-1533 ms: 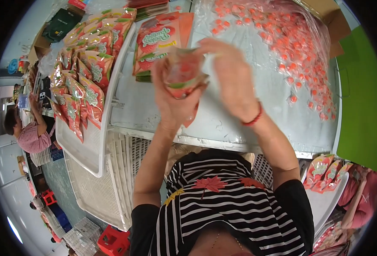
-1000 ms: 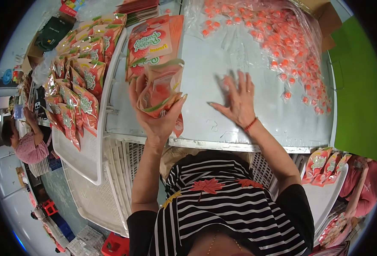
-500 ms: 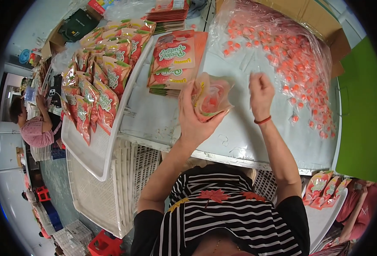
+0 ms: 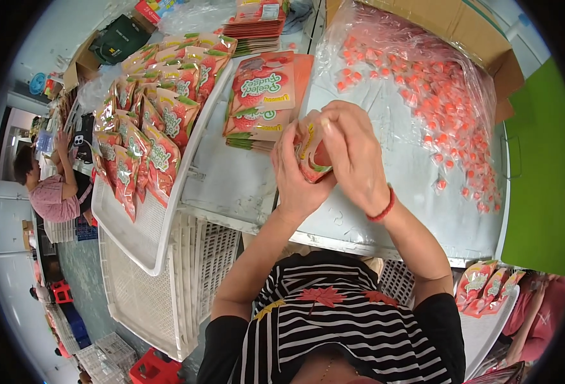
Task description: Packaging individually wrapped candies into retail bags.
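My left hand (image 4: pixel 295 176) grips a red and green snack pouch (image 4: pixel 312 155) from its left side, above the metal table (image 4: pixel 244 185). My right hand (image 4: pixel 354 150) is closed over the pouch's top and right side, fingers bent into its mouth. A red band sits on my right wrist. Just beyond the hands lies a flat stack of empty pouches (image 4: pixel 261 99) of the same kind. To the right, a heap of small orange wrapped sweets (image 4: pixel 436 96) is spread on clear plastic.
A white tray (image 4: pixel 141 237) on the left holds several filled pouches (image 4: pixel 148 134). White crates (image 4: pixel 167 294) are stacked under it. Another person (image 4: pixel 49 189) works at far left. A cardboard box (image 4: pixel 461 25) stands at the back right, and more filled pouches (image 4: pixel 487 285) lie at lower right.
My right hand came off the sweets on the table and closed over the pouch that my left hand holds. The pouch now sits between both hands.
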Available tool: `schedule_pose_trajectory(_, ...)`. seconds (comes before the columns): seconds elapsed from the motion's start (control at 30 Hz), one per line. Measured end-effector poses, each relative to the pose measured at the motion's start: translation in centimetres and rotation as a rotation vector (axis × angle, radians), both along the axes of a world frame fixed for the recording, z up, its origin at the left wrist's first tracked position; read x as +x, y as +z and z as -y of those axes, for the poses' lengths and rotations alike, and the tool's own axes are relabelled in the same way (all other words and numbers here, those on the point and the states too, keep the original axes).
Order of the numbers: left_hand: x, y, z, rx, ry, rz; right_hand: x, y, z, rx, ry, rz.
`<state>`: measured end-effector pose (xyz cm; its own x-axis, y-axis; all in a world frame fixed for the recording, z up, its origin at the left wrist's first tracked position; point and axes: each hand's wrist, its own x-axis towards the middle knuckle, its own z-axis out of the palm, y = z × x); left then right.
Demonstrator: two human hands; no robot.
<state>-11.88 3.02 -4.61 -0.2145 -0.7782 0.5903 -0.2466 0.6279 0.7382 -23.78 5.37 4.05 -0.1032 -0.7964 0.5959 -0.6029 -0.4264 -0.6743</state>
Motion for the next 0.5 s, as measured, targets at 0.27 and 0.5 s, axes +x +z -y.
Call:
schedule_pose_trajectory(0.27, 0.1, 1.2, -0.1, 0.036, 0.009, -0.087, -0.1, -0.8, -1.3, -0.057, 0.096, -0.248)
schedule_pose_trajectory(0.5, 4.6, 5.5, 2.1, 0.513, -0.615, -0.716, -3.1, 4.2, -2.4, -0.103, 0.431, -0.268)
